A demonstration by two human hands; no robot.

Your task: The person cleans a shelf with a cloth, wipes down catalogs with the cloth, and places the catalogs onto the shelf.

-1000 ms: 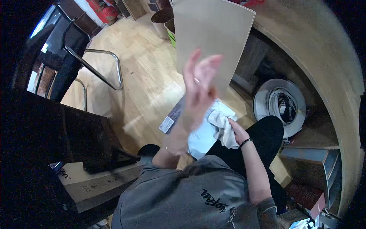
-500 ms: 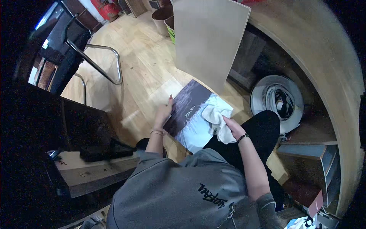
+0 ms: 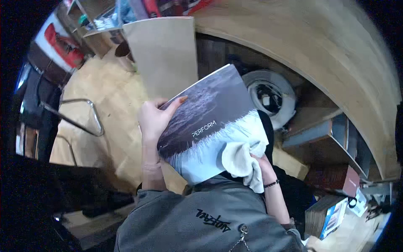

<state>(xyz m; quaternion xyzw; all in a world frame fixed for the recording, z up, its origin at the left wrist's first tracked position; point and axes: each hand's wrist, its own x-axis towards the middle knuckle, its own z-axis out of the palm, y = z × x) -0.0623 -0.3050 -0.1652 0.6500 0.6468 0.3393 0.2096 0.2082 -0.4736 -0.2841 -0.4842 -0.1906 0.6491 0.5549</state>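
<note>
A large booklet [image 3: 210,113], dark grey above and pale below with "PERFORM" printed on its cover, is tilted in front of my body. My left hand [image 3: 156,119] grips its left edge, thumb on the cover and fingers hidden behind. At the lower right of the booklet, my right hand [image 3: 263,166] is closed on a crumpled white cloth [image 3: 239,159] that overlaps the cover. Part of the right hand's fingers is hidden by the cloth.
Beyond the booklet stands a beige panel [image 3: 166,54] by the curved wooden desk [image 3: 310,38]. A round white coil [image 3: 270,96] lies under the desk, near a shelf unit [image 3: 319,138]. A metal-legged chair [image 3: 79,117] is at left. Stacked books [image 3: 321,218] are at lower right.
The booklet has come up closer to me and turned, with my left hand holding its edge. My right hand and the cloth moved along with it. The view has swung right.
</note>
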